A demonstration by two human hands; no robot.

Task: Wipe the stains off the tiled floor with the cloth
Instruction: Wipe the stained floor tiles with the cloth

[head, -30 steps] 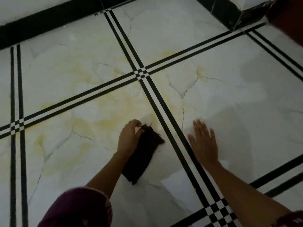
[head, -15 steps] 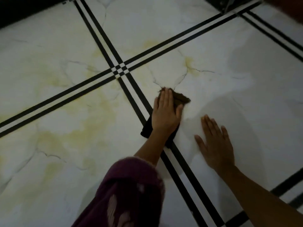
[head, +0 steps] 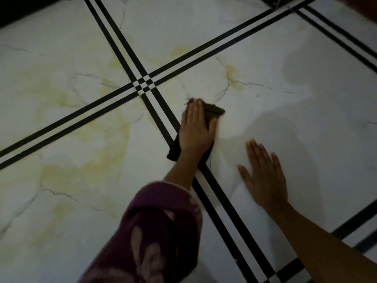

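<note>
A dark cloth (head: 214, 109) lies flat on the pale marble-look tiled floor (head: 306, 99), just right of the black double border line. My left hand (head: 196, 129) presses down on the cloth with fingers together, covering most of it; its corners stick out at the top right and at the wrist. My right hand (head: 265, 176) rests palm-down on the floor to the right, fingers spread, holding nothing. A yellowish stain (head: 232, 75) sits just beyond the cloth. Larger yellow stains (head: 85, 166) spread over the tile to the left.
Black double stripes (head: 143, 83) cross the floor and meet ahead of my left hand. A dark skirting edge (head: 24, 11) runs along the far left. A dark object (head: 273, 1) stands at the far top. My purple patterned sleeve (head: 155, 237) fills the lower middle.
My left hand has slid the cloth from the left tile across the black stripe onto the right tile, and now lies flat on it. My right hand stays planted on the floor.
</note>
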